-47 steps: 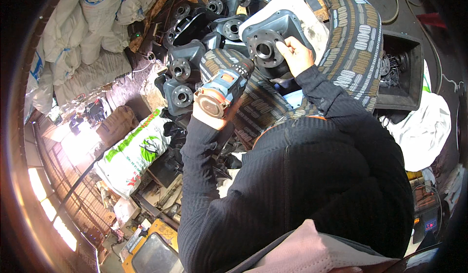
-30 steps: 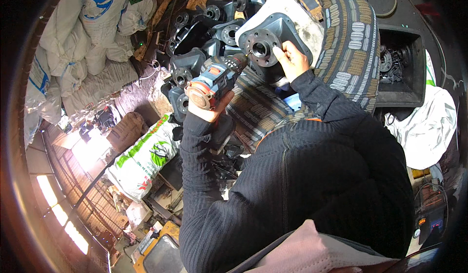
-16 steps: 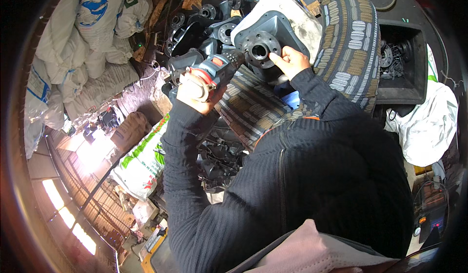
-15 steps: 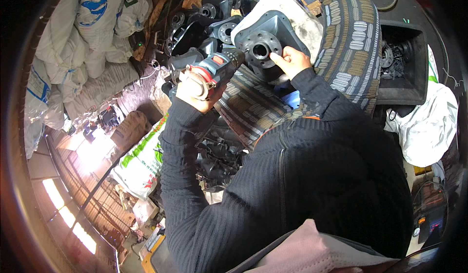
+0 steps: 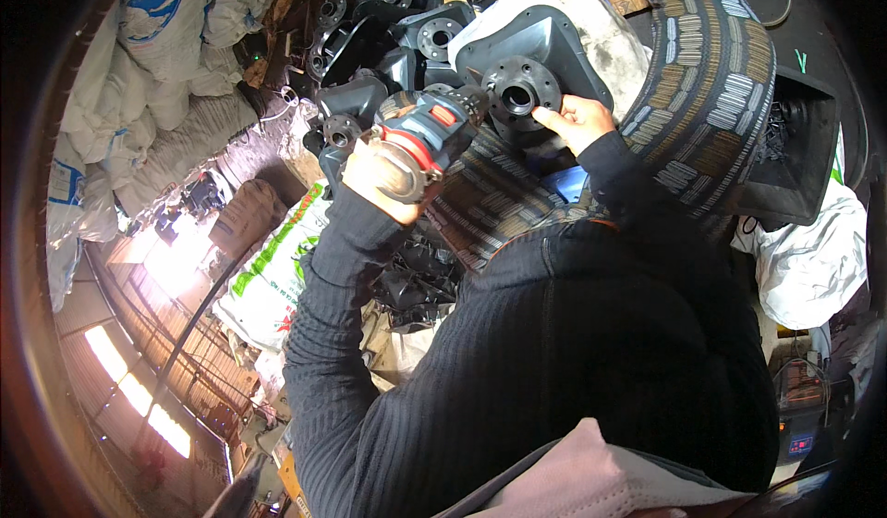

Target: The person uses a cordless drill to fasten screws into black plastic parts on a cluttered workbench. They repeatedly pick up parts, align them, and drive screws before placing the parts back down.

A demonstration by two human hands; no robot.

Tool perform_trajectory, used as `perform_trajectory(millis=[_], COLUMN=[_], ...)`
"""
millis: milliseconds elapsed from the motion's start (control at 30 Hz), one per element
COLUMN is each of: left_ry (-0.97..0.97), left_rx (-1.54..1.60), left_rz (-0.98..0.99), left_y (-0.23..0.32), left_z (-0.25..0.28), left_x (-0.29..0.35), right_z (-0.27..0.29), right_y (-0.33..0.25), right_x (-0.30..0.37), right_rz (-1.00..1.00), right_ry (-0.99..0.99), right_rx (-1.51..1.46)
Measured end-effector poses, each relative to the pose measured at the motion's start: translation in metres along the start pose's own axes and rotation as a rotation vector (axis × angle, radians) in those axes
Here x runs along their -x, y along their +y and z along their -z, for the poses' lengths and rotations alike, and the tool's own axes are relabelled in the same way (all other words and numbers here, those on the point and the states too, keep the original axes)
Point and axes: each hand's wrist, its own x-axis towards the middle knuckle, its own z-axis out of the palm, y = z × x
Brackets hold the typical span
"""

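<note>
My left hand [image 5: 379, 181] is closed round a cordless drill [image 5: 434, 125], grey-blue with red trim. The drill's chuck points right and reaches the left edge of a round flange [image 5: 522, 97] with a central bore and a ring of holes. That flange belongs to a black flared housing [image 5: 559, 42], which rests over white cloth in front of me. At the flange's right side my right hand [image 5: 582, 125] is closed, its thumb pressed on the rim. The drill's tip and anything small under my right fingers are hidden.
More black flanged housings [image 5: 393, 33] are heaped at the far left. A patterned cushion [image 5: 693, 84] curves round the right. Beyond it a black bin [image 5: 804, 148] holds small dark parts. White sacks [image 5: 185, 47] are stacked at left; a white bag [image 5: 813, 250] lies at right.
The drill has moved right, bringing its chuck against the flange's left side. My right hand stays at the flange, its thumb now nearer the rim. The whole view has shifted a little.
</note>
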Motion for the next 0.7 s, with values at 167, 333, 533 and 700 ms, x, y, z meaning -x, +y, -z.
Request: perform_trajectory(millis=[167,333,533,700], left_ry=[-0.12,0.05,0.162,0.362], left_rx=[0.155,0.015,0.246,0.382], left_rz=[0.223,0.136,0.437,0.18], left_y=[0.001,-0.002,0.035,0.085], left_z=[-0.014,-0.013,-0.02,-0.015], left_x=[-0.007,-0.009,0.033,0.084], right_z=[0.008,0.007,0.01,0.03], right_y=[-0.005,-0.009,-0.006,-0.001], right_x=[0.001,-0.005,-0.016,0.024], right_rz=[-0.034,0.013,0.151,-0.179], right_ry=[-0.031,-0.021,0.078,-0.148], right_rx=[0.069,0.118,0.22,-0.613])
